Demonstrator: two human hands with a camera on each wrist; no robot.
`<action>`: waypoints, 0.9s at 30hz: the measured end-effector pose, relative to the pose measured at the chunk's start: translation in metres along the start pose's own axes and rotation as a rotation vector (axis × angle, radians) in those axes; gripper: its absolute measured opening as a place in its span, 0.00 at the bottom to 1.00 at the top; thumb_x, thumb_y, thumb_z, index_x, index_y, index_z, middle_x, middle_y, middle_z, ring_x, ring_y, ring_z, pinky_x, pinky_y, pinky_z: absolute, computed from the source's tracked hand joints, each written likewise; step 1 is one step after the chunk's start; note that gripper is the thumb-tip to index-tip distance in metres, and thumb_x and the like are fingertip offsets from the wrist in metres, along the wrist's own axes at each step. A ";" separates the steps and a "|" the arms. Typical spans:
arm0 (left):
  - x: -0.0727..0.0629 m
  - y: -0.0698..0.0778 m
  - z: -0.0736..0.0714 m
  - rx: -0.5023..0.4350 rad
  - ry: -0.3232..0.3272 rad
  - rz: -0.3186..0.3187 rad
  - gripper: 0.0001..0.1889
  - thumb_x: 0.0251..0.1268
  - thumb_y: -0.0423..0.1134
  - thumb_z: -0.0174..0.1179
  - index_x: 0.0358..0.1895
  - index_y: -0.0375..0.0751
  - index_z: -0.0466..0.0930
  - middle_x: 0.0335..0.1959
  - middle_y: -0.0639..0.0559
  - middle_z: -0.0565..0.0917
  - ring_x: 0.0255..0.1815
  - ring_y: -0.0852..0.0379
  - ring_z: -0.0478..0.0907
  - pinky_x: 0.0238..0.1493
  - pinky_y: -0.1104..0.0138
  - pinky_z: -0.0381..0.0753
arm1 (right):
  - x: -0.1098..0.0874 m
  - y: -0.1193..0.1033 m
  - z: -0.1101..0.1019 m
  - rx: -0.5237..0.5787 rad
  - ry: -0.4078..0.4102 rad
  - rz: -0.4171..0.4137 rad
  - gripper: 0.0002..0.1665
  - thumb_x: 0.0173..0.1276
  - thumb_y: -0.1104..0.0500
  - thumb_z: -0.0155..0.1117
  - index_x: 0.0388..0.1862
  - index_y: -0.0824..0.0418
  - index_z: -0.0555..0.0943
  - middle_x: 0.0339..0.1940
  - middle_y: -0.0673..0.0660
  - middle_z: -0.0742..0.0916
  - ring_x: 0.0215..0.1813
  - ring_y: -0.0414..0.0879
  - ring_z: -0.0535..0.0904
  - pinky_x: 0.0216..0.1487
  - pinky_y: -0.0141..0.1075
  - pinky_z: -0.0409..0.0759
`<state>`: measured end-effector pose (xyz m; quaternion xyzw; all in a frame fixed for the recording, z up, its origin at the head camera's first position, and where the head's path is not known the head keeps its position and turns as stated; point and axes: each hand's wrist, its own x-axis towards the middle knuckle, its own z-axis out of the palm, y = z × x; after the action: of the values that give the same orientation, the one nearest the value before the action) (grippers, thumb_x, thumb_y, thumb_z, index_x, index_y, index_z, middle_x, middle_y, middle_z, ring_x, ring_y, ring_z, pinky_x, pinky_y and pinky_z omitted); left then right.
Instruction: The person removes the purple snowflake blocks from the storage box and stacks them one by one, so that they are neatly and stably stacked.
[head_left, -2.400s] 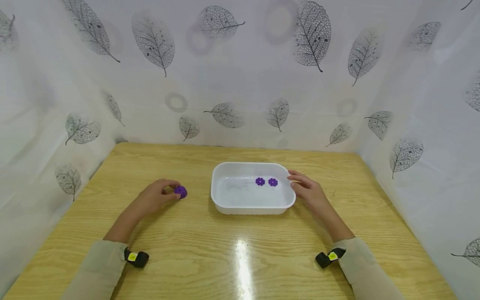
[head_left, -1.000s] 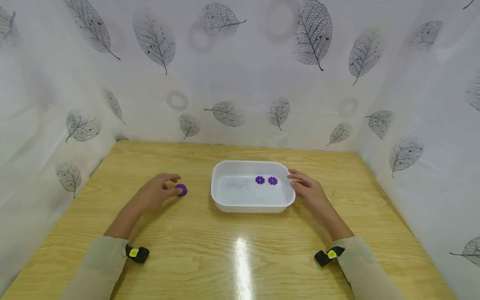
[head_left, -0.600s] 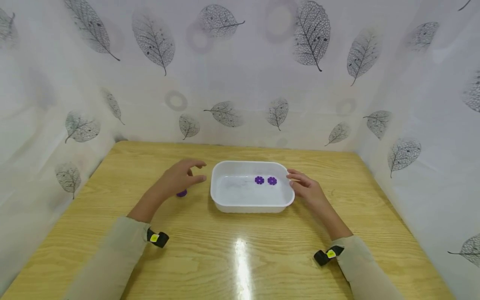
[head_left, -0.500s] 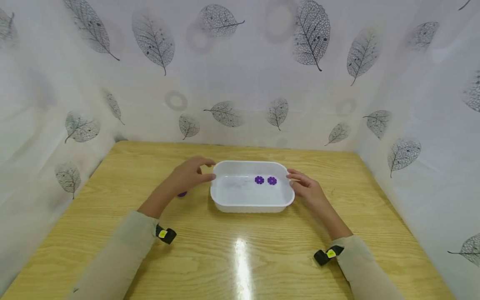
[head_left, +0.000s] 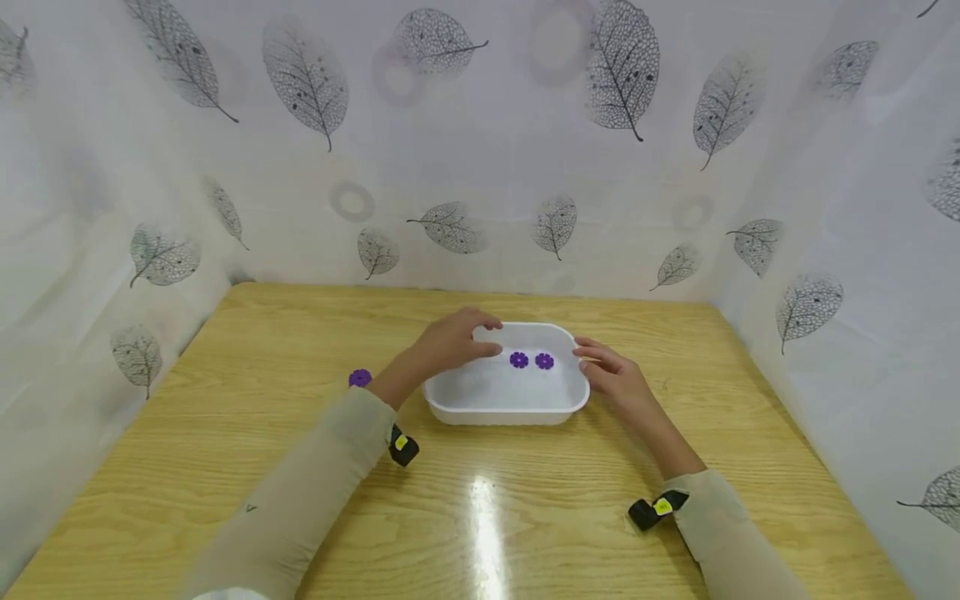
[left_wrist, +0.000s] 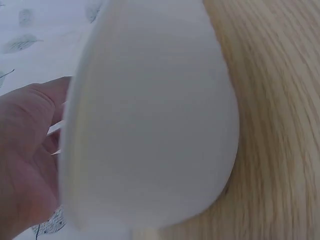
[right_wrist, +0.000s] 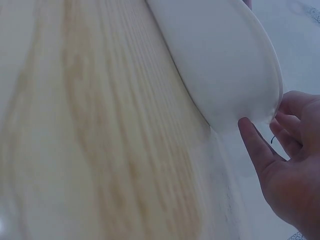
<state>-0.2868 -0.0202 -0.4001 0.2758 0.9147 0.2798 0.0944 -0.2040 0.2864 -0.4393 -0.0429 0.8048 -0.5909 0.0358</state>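
Note:
A white plastic basin [head_left: 510,408] stands on the table. Two purple flower-shaped discs [head_left: 519,360] lie side by side inside it. My left hand [head_left: 448,340] hovers above the basin's left half, thumb and forefinger apart, with nothing visible between them. In the left wrist view this hand shows past the basin's blurred outer wall [left_wrist: 155,115]. My right hand [head_left: 615,379] holds the basin's right end; in the right wrist view its thumb [right_wrist: 257,145] touches the outer wall and its fingers go behind the rim. Left of the basin, partly hidden by the left forearm, sits another purple flower-shaped piece [head_left: 360,377].
The wooden table [head_left: 480,517] carries a bright light reflection near its front. A white curtain [head_left: 480,150] printed with leaves encloses the back and both sides. A black camera strap sits on each wrist.
My left hand has let go of the purple piece on the table's left and moved right, over the basin's rim. My right hand and the basin have stayed in place.

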 end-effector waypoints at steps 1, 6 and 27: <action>0.004 0.002 0.004 -0.004 0.003 0.010 0.25 0.69 0.54 0.63 0.65 0.51 0.78 0.65 0.52 0.78 0.68 0.51 0.73 0.66 0.52 0.74 | 0.000 0.000 0.000 0.000 -0.001 0.000 0.28 0.77 0.50 0.60 0.66 0.66 0.76 0.79 0.52 0.69 0.76 0.57 0.67 0.56 0.28 0.80; 0.021 0.009 0.019 -0.041 0.028 0.049 0.23 0.68 0.52 0.65 0.63 0.50 0.79 0.65 0.51 0.78 0.69 0.51 0.72 0.70 0.54 0.71 | 0.000 -0.001 0.000 -0.002 0.000 -0.002 0.28 0.77 0.50 0.60 0.66 0.67 0.76 0.79 0.53 0.69 0.76 0.56 0.67 0.57 0.27 0.80; 0.037 -0.003 0.049 0.003 -0.078 0.020 0.24 0.67 0.43 0.66 0.65 0.48 0.78 0.58 0.53 0.85 0.59 0.54 0.80 0.62 0.59 0.76 | 0.003 0.002 0.001 0.017 -0.005 -0.004 0.28 0.77 0.51 0.60 0.66 0.69 0.75 0.79 0.53 0.69 0.76 0.57 0.67 0.57 0.28 0.81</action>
<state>-0.3030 0.0210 -0.4428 0.2959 0.9079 0.2684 0.1267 -0.2071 0.2862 -0.4414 -0.0457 0.7994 -0.5979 0.0373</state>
